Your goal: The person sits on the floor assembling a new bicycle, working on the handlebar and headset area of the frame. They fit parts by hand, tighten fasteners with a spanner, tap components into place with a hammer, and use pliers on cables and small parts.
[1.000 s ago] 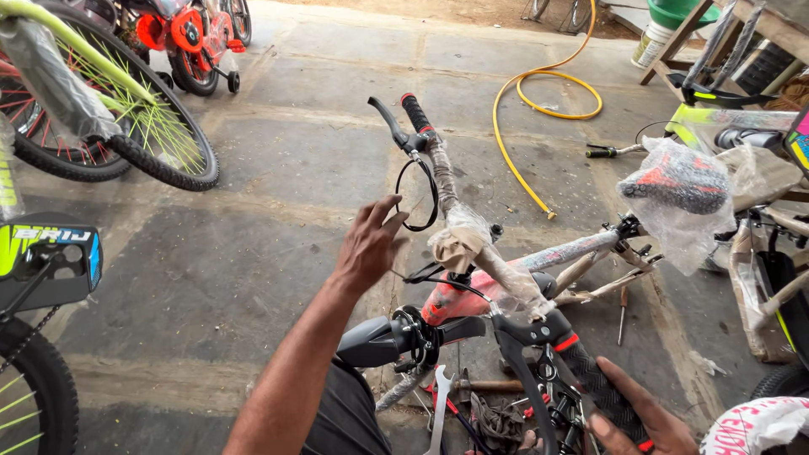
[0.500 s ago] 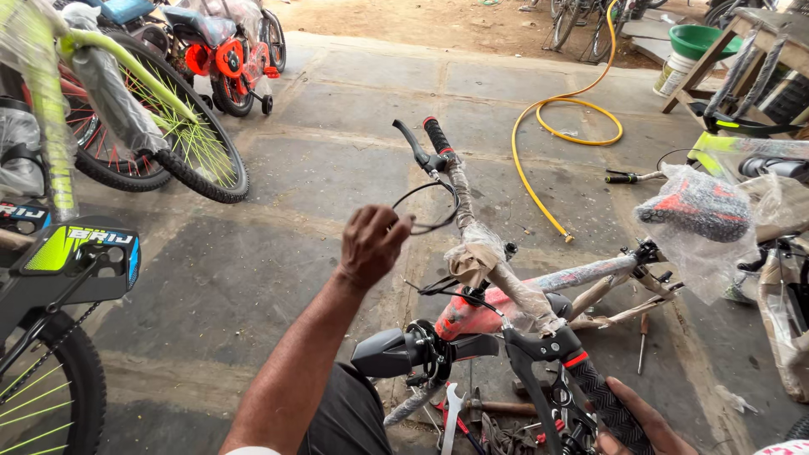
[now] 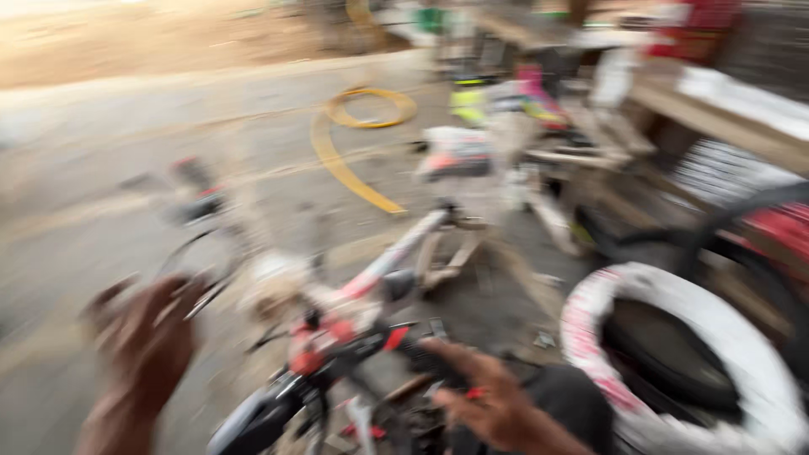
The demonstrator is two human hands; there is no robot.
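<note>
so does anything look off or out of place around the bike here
The bicycle frame lies on its side on the concrete floor rather than standing, still partly in wrapping. A yellow hose trails loose across the floor behind it. The left hand and right hand hover near it. The picture is too blurred for finer damage.

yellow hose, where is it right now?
In the head view, the yellow hose lies on the concrete floor, upper centre, coiled at its far end and running toward the wrapped bicycle frame, beyond both hands.
</note>
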